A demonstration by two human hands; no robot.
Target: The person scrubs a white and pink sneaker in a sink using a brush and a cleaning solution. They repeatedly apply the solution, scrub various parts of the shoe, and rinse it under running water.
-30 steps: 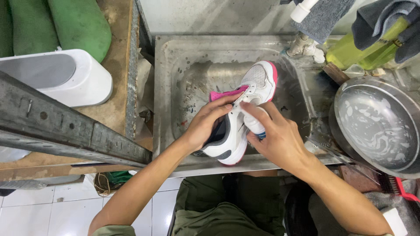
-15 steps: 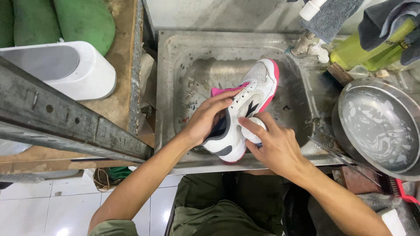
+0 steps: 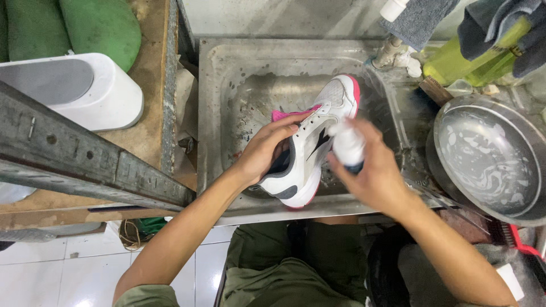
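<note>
Shoe (image 3: 310,153) is gripped over the sink (image 3: 227,85) by left hand (image 3: 267,150); bottle (image 3: 348,145), clasped in right hand (image 3: 372,170), is best kept close.

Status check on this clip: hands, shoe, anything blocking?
Left hand inside the white-and-pink sneaker, holding it over the steel sink. Right hand in a grip on a small white object, blurred, against the shoe's side. Nothing blocking.

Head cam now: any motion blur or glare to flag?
Head view: right hand and the white thing in it are motion-smeared; left hand and shoe stay sharp; soft glare on the wet sink and soapy basin.
</note>
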